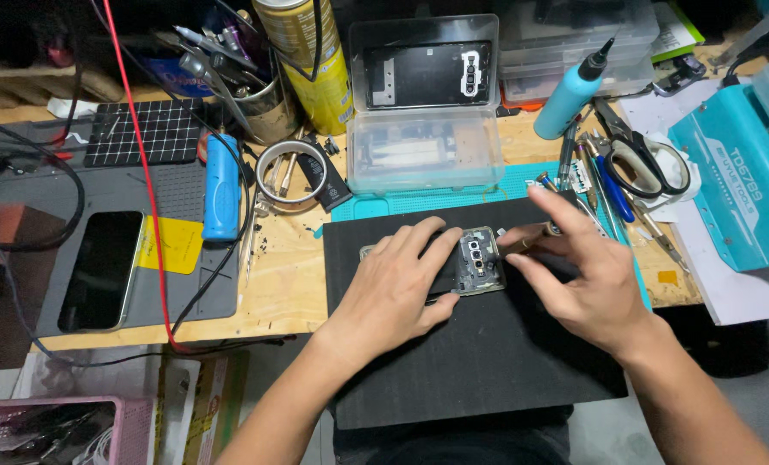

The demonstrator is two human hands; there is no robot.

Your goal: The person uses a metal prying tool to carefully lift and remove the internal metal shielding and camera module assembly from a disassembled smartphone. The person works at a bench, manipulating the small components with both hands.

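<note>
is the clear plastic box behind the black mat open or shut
Open: the clear plastic box has its lid tipped up and back, a dark phone back cover resting inside the lid.

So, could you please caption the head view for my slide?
Left hand steadies an opened phone on a black mat while the right hand touches it.
</note>
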